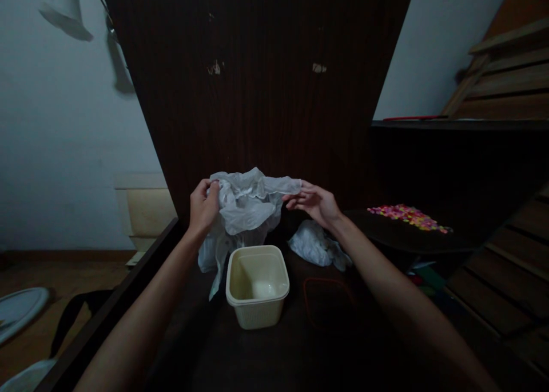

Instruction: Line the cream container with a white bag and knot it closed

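A crumpled, thin white plastic bag (249, 209) hangs spread out between my two hands, behind the tub. My left hand (205, 204) pinches its left edge between thumb and fingers. At the bag's right end is my right hand (315, 202), its fingers extended and apart, with the bag's edge lying against the fingertips. In front of the bag, an empty cream plastic tub (257, 315) stands upright on the dark surface (193, 335). Right of the tub, below my right hand, lies a second bundled whitish bag (315, 244).
A thin reddish square outline, perhaps a lid (328, 280), lies right of the tub. A dark wooden panel (266, 111) rises behind. Small pink and yellow pieces (407, 216) lie on a shelf at right. A raised dark edge (115, 300) borders the left.
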`<state>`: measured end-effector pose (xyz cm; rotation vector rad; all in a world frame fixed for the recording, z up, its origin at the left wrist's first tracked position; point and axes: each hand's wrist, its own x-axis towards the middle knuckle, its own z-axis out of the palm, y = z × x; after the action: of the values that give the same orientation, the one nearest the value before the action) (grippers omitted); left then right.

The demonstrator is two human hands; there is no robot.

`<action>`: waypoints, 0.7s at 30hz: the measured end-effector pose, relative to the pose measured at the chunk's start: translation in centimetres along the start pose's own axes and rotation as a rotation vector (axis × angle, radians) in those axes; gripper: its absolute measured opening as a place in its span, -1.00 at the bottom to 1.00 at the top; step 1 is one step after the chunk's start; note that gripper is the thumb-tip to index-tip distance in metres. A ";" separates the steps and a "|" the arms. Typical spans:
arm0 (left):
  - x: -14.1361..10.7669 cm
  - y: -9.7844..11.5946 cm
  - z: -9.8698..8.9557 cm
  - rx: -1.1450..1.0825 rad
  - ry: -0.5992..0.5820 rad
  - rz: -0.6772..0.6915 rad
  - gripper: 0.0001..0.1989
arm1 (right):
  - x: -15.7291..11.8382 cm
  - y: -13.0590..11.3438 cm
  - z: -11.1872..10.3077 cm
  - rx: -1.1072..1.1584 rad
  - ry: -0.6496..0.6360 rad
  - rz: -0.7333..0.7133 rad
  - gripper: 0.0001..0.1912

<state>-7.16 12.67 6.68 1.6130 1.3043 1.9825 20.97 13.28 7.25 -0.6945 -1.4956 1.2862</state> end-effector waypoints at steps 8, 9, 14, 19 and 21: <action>1.2 1.0 0.6 -0.087 -0.055 -0.080 -0.49 | 0.2 3.0 0.5 -0.393 0.050 0.010 -0.69; 1.3 1.2 0.6 -0.090 -0.080 -0.096 -0.45 | 0.4 3.2 0.6 -0.421 0.099 -0.022 -0.67; 1.6 2.2 0.6 -0.173 -0.217 -0.123 -0.33 | 1.6 3.4 1.5 -0.472 0.255 -0.187 -0.53; 1.1 4.2 -0.1 -0.195 -0.471 -0.045 -0.40 | 3.2 3.4 3.1 -0.467 0.009 -0.335 0.02; 0.8 5.1 -0.4 -0.122 -0.614 -0.011 -0.41 | 3.9 3.5 3.7 -0.440 -0.081 -0.382 0.03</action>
<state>-6.15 10.16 11.14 1.9245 0.9266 1.3509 15.61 16.33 5.46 -0.5972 -1.8963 0.7090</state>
